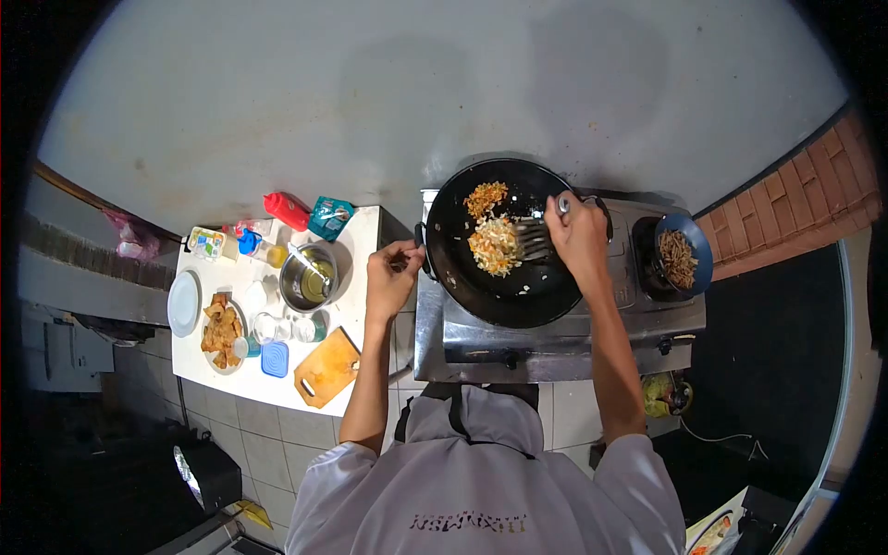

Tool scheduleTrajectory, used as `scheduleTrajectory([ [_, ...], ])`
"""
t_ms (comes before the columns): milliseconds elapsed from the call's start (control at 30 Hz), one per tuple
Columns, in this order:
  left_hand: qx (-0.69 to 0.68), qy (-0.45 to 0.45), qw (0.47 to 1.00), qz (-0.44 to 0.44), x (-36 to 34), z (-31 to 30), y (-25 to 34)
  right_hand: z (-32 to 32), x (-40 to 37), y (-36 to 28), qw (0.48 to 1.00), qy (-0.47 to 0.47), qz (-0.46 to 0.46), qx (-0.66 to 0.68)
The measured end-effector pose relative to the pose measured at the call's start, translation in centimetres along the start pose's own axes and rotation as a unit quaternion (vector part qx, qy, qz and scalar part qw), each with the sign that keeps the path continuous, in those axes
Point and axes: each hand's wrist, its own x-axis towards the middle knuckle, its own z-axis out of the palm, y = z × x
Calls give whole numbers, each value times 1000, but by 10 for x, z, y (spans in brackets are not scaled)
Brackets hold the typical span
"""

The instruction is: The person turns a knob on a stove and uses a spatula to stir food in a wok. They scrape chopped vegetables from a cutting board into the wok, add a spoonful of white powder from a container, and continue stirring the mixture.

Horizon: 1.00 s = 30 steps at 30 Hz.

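A large black wok [509,301] sits on the steel stove. My right hand [578,236] grips a slotted spatula [532,239] whose head touches a heap of pale food with orange and green bits [497,245]. Behind that heap lies a smaller orange-brown pile [486,198]. My left hand [393,270] is at the wok's left handle [424,252], fingers curled with thumb and fingertips close together on it.
On the stove's right stands a smaller pan [700,250] of brown strips. A white table [194,356] at left bears a metal pot [291,287], a plate of fried pieces [222,333], an orange cutting board [326,370] and a red bottle [287,211].
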Motion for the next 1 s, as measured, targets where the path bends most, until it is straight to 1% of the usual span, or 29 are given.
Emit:
scheduleTrajectory([
  [33, -2, 2, 1000, 2, 3, 2, 1, 2, -1, 1, 1000, -6, 2, 31],
  [67, -17, 13, 1000, 13, 2, 4, 0, -1, -2, 2, 1000, -7, 2, 30],
  [133, -31, 26, 999, 23, 2, 3, -1, -12, 1, 2, 991, 31, 98, 91],
  [167, -18, 20, 999, 22, 2, 2, -3, -14, 1, 9, 994, 26, 95, 47],
  [200, -5, 14, 1000, 21, 3, 1, -3, -9, -1, 11, 994, 27, 94, 48],
  [267, -11, 7, 1000, 13, 4, 1, 0, 3, -10, 17, 997, 35, 73, 7],
  [300, -16, 1, 1000, 1, 4, 1, 0, 5, -9, 12, 996, 19, 66, 56],
  [333, -15, 0, 1000, 0, 4, 2, 0, 1, -10, 8, 996, 18, 66, 57],
  [400, -65, 25, 998, 6, 4, 6, 0, -12, -10, -2, 987, 14, 133, 93],
  [433, -63, 25, 998, 5, 3, 6, 0, -19, -9, 2, 990, 12, 134, 49],
  [467, -52, 28, 998, 3, 3, 6, 1, -15, -12, 8, 990, 12, 133, 51],
  [533, -43, 30, 999, 2, 4, 6, 2, -5, -16, 13, 993, 27, 116, 11],
  [567, -40, 27, 999, 12, 5, 6, 2, 3, -18, 12, 990, 43, 113, 79],
  [667, -23, 18, 999, 18, 3, 5, 4, -9, -14, 8, 983, 32, 140, 112],
  [700, -13, 20, 1000, 15, 2, 4, 4, -20, -10, 4, 982, 22, 168, 79],
  [733, -13, 23, 1000, 15, 2, 3, 2, -17, -11, 4, 983, 22, 166, 80],
  [800, 2, 37, 999, 8, 4, 4, -5, -6, -14, 7, 992, 29, 122, -2],
  [833, 2, 35, 999, 9, 5, 4, -8, 1, -14, 7, 988, 3, 149, 36],
  [867, -35, 29, 999, -12, 4, 3, -10, 5, -13, 9, 994, 16, 94, 57],
  [900, -72, 24, 997, -32, 5, 2, -12, 1, -12, 4, 989, 33, 113, 86],
  [933, -74, 23, 997, -30, 6, 4, -12, -6, -8, -1, 984, 51, 127, 117],
  [967, -67, 26, 997, -24, 5, 3, -12, -11, -6, -1, 984, 51, 127, 117],
  [1000, -60, 29, 998, -18, 4, 2, -12, -17, -6, 2, 987, 30, 141, 70],
])
